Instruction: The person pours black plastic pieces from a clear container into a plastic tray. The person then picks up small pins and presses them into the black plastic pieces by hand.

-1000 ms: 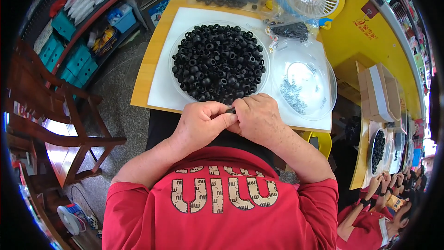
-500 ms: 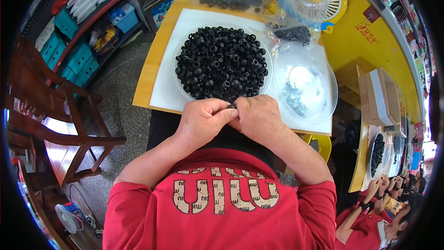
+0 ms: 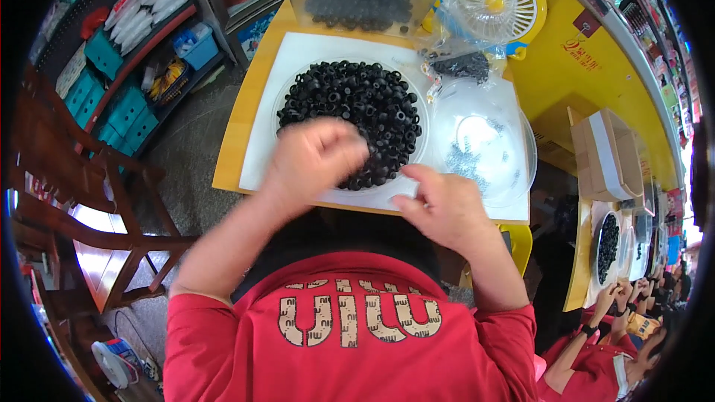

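Note:
Over the near left edge of a round clear tray (image 3: 277, 145) I see my left hand (image 3: 313, 160), smeared by motion. Its fingers look curled, and whether a piece is in them I cannot make out. The tray holds a heap of small black hollow pieces (image 3: 357, 104), some ring-like, some rounded. My right hand (image 3: 447, 208) is just beyond the tray's near right side, thumb and forefinger apart with nothing between them. Close by it lies a second clear round tray (image 3: 521, 156), with small clear bits (image 3: 465, 164) inside.
Both trays rest on a white board (image 3: 261, 164) on a wooden table (image 3: 231, 149). Behind them stand a clear bin (image 3: 365, 15) of black pieces, a bag of dark bits (image 3: 462, 67) and a yellow fan (image 3: 495, 4). A wooden chair (image 3: 89, 216) is left; other people work at far right.
My hands, which met over the table's near edge around a small black piece, have parted. The left moved up over the heap; the right shifted right and its fingers opened. The view tilted slightly.

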Motion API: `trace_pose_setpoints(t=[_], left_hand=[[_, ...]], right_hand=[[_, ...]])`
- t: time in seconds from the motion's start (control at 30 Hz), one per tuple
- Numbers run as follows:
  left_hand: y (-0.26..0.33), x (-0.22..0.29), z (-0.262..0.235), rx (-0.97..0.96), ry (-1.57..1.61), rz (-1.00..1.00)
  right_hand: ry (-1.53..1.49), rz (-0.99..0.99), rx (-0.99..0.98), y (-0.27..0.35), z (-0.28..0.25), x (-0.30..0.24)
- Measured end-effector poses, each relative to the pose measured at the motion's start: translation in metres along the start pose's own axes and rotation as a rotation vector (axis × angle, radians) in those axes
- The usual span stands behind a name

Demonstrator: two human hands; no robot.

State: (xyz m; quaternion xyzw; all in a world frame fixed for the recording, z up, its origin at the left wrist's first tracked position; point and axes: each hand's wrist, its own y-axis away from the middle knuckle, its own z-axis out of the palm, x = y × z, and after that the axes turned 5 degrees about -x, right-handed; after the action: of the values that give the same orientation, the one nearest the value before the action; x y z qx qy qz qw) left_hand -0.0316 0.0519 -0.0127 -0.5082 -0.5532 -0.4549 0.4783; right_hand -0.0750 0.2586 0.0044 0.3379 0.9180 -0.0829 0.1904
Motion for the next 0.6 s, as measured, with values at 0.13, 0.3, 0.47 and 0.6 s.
trace_pose_setpoints(t=[0.13,0.3,0.47,0.6], left_hand=[[-0.104,0.091,-0.043,0.083,-0.166,0.344],[-0.112,0.084,-0.047,0.001,-0.398,0.267],[-0.048,0.029,-0.032,-0.065,-1.025,0.161],[-0.048,0.014,-0.03,-0.066,-1.004,0.164]], right_hand=[[-0.132,0.145,0.222,0.015,-0.02,0.024],[-0.151,0.239,0.304,0.027,-0.027,0.044],[-0.191,0.341,0.396,0.036,-0.024,0.088],[-0.169,0.404,0.4,0.033,-0.023,0.1]])
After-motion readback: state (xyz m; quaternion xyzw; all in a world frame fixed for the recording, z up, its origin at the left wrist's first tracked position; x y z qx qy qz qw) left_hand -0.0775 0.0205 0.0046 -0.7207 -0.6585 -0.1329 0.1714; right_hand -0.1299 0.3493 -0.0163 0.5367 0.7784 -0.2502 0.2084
